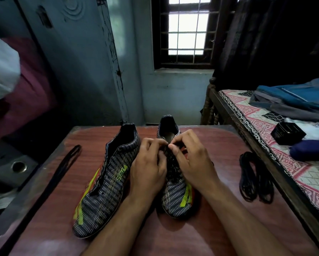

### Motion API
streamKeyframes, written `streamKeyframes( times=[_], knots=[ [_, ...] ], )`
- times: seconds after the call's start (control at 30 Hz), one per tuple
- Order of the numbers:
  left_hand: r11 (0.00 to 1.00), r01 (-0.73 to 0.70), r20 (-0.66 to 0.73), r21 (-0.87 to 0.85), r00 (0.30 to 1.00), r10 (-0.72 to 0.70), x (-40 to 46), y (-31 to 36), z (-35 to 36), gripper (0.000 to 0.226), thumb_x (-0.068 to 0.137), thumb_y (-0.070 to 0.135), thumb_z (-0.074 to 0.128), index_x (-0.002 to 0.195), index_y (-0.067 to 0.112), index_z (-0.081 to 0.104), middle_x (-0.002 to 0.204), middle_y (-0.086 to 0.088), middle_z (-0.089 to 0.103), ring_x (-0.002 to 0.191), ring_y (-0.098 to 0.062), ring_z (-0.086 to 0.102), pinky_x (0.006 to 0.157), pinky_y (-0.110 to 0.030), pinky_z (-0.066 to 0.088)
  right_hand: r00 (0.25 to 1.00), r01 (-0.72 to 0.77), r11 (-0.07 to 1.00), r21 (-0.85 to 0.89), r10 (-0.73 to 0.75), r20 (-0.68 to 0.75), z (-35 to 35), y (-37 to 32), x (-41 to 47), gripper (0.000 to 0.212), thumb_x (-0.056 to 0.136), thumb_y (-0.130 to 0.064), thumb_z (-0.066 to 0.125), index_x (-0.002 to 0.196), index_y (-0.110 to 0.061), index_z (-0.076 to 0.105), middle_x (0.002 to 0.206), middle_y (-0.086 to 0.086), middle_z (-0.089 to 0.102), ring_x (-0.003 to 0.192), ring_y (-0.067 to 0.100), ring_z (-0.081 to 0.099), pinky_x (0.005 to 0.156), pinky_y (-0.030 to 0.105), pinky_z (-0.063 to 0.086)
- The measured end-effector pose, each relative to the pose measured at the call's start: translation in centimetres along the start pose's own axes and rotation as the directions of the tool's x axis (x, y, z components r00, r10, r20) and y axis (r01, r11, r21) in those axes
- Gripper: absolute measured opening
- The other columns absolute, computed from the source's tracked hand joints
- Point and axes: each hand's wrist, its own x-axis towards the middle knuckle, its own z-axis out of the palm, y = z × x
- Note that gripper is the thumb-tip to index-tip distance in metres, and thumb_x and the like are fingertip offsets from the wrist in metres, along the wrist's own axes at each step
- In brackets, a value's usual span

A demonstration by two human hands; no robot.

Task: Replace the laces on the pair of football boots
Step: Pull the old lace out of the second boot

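Note:
Two dark football boots with white dashes and yellow-green stripes stand on the reddish table (219, 228), toes toward me. The left boot (107, 183) has no lace in its eyelets. Over the right boot (177, 198), my left hand (149, 169) and my right hand (191, 159) meet near its throat, fingers curled and pinching at the dark lace there; the lace itself is mostly hidden by my fingers. One long black lace (62, 170) lies stretched along the table's left edge. A bundle of black laces (254, 178) lies coiled on the right.
A bed with a patterned pink sheet (284, 145) runs along the table's right side, holding a blue bag (298, 97) and a small black box (287, 133). A barred window (188, 32) is ahead. Dark objects sit low on the left.

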Motion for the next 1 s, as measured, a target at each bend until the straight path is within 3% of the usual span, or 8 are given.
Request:
streamKeyframes(
  times=[0.13,0.2,0.3,0.43,0.57,0.67,0.8,1.0],
  knots=[
    [0.999,-0.044,0.029,0.033,0.999,0.043,0.1,-0.1,0.1,0.021,0.102,0.049,0.045,0.113,0.035,0.056,0.111,0.011,0.054,0.083,-0.016,0.062,0.06,-0.04,0.054,0.997,0.072,0.996,0.049,-0.07,-0.045,0.5,-1.2,-0.1,0.01,0.102,-0.025,0.058,0.101,-0.016,0.061,0.1,-0.009,0.053,0.096,0.018,0.056,0.083,0.03,0.049],
    [0.999,-0.032,0.006,-0.015,0.999,0.032,0.1,-0.4,0.1,0.024,0.102,0.047,0.044,0.11,0.031,0.059,0.108,0.013,0.053,0.083,-0.01,0.058,0.064,-0.037,0.052,0.996,0.073,0.997,0.03,-0.072,-0.055,0.3,-1.3,-0.1,0.009,0.098,-0.025,0.063,0.099,-0.017,0.064,0.099,-0.009,0.054,0.097,0.018,0.056,0.086,0.029,0.048],
    [0.994,-0.011,-0.061,-0.106,0.998,0.005,0.3,-0.4,-0.1,0.01,0.103,0.024,0.054,0.102,0.018,0.062,0.102,0.009,0.053,0.088,0.0,0.055,0.071,-0.017,0.046,0.998,0.022,1.0,-0.005,-0.023,-0.052,-0.1,-1.2,0.0,0.018,0.087,-0.032,0.067,0.101,-0.021,0.068,0.103,-0.008,0.056,0.102,0.017,0.053,0.092,0.026,0.044],
    [0.962,-0.001,-0.138,-0.272,0.99,-0.038,0.4,0.9,-1.0,0.015,0.102,-0.004,0.052,0.096,0.009,0.057,0.096,-0.001,0.053,0.089,0.006,0.056,0.073,-0.004,0.042,1.0,-0.017,0.991,-0.129,0.02,0.024,0.1,-0.3,-0.2,0.03,0.078,-0.038,0.066,0.106,-0.027,0.07,0.114,-0.007,0.051,0.114,0.015,0.046,0.101,0.04,0.045],
    [0.955,-0.073,-0.139,-0.286,0.99,0.034,0.1,0.5,-0.9,0.009,0.106,0.015,0.051,0.107,0.019,0.059,0.099,0.002,0.052,0.091,0.0,0.055,0.077,-0.006,0.039,0.999,-0.037,0.983,-0.181,0.036,-0.006,0.7,0.2,-0.4,0.024,0.08,-0.027,0.083,0.102,-0.029,0.073,0.116,-0.007,0.052,0.115,0.013,0.045,0.096,0.046,0.05],
    [0.945,-0.053,-0.079,-0.323,0.996,0.029,0.0,0.6,-0.9,0.017,0.101,0.035,0.055,0.116,0.028,0.06,0.107,0.003,0.051,0.095,-0.009,0.06,0.076,-0.016,0.049,0.999,-0.037,0.982,-0.183,0.034,-0.018,0.6,0.2,-0.3,0.014,0.087,-0.034,0.076,0.097,-0.025,0.075,0.116,-0.006,0.054,0.113,0.014,0.045,0.093,0.045,0.05],
    [0.969,0.004,-0.026,-0.248,1.0,-0.011,0.0,0.0,-0.2,0.037,0.087,0.012,0.07,0.12,0.024,0.06,0.11,0.005,0.052,0.092,-0.01,0.063,0.077,-0.023,0.056,0.998,-0.014,0.993,-0.119,0.007,-0.062,0.6,-0.1,-0.3,0.015,0.091,-0.029,0.062,0.097,-0.02,0.072,0.113,-0.004,0.054,0.11,0.018,0.047,0.091,0.049,0.05],
    [0.987,-0.041,-0.019,-0.158,0.999,0.038,0.2,-0.7,0.3,0.016,0.099,0.029,0.061,0.111,0.02,0.068,0.106,0.009,0.052,0.093,0.002,0.057,0.074,-0.03,0.054,0.983,0.121,0.989,-0.082,-0.131,-0.129,0.2,-0.9,-0.2,0.012,0.09,-0.02,0.068,0.098,-0.014,0.075,0.108,0.001,0.057,0.107,0.021,0.051,0.089,0.043,0.049]
  ],
)
